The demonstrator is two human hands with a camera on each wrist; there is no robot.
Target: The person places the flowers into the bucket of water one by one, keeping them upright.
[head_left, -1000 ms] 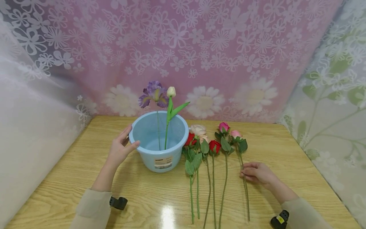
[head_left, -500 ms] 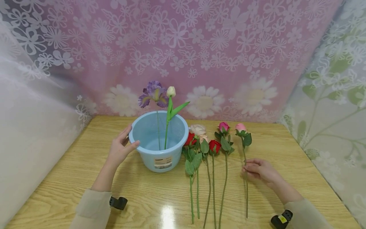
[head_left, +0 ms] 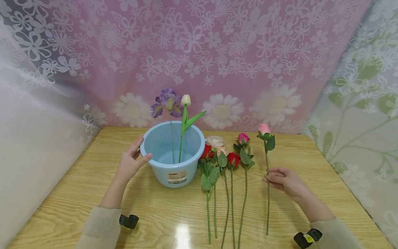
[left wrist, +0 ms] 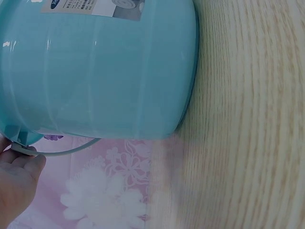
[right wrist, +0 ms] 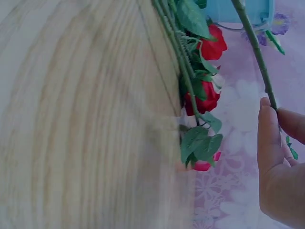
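free: between magenta rose (head_left: 243,138) and pink rose (head_left: 264,129) | obstacles: bucket (head_left: 159,174), white tulip (head_left: 185,121)

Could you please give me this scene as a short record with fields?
left hand: grips the bucket at its left edge
right hand: pinches the light pink rose by its stem
bucket: light blue, upright on the wooden table
in the bucket: purple iris, white tulip
right of the bucket: two red roses, magenta rose, pale flowers
backdrop: pink, floral print

The blue bucket (head_left: 160,173) hides the stem ends of the purple iris (head_left: 168,100) and white tulip (head_left: 186,100); print on its label (head_left: 177,176) is too small to read in the head view. Wrist-view edges crop the left hand (left wrist: 18,183) and right hand (right wrist: 281,186).
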